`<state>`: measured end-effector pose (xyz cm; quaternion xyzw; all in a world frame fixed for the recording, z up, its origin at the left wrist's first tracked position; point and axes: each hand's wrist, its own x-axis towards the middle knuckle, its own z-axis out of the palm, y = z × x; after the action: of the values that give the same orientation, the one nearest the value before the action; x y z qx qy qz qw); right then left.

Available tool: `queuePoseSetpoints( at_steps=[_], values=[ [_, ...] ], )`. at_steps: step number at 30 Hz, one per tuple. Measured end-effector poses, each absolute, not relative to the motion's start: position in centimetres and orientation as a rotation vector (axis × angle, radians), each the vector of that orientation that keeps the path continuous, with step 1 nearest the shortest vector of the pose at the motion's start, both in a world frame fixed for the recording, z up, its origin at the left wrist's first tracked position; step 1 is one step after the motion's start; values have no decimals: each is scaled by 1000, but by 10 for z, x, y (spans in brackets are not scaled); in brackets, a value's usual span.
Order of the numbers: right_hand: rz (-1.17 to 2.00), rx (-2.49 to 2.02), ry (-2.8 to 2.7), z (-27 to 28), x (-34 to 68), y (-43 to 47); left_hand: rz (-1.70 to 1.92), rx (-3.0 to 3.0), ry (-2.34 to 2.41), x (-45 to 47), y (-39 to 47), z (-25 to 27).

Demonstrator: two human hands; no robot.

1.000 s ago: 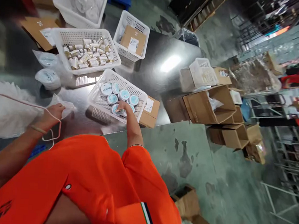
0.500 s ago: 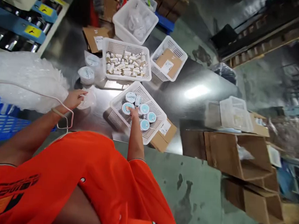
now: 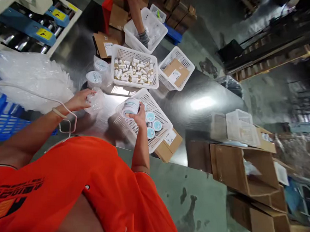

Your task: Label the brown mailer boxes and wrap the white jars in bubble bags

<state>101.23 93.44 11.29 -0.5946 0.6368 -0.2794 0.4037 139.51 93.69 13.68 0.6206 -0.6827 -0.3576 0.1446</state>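
My right hand [image 3: 139, 116] is closed around white jars [image 3: 130, 106], tipped on their sides, at the left end of a white perforated basket [image 3: 159, 105]. Several jars with light blue lids [image 3: 157, 125] stand in that basket beside my fingers. To the left, my left hand [image 3: 80, 100] pinches the edge of a clear plastic bag [image 3: 96, 103] over the metal table. Behind that bag are two bagged jars with pale lids [image 3: 94, 77].
A basket of small bottles [image 3: 111, 61] stands behind. Another basket holds a flat carton [image 3: 177, 70]. A co-worker's gloved hand [image 3: 143, 38] reaches into a white bin [image 3: 161, 30]. Plastic wrap [image 3: 30, 79] and a white cable [image 3: 39, 95] lie left; cardboard boxes [image 3: 228, 163] stand right.
My right hand has lifted and tipped jars inside the basket. My left hand has taken hold of the plastic bag. A co-worker's arm has come into the far bin.
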Motion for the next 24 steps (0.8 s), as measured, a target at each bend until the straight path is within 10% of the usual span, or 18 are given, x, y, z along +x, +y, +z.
queuePoseSetpoints(
  at_steps=[13,24],
  values=[
    [611,-2287,1124,212,1145,970,-1023,1600,-2245,1357,956,122],
    [639,-2268,1317,209,1151,960,-1073,1591,-2284,1365,962,126]
  ],
)
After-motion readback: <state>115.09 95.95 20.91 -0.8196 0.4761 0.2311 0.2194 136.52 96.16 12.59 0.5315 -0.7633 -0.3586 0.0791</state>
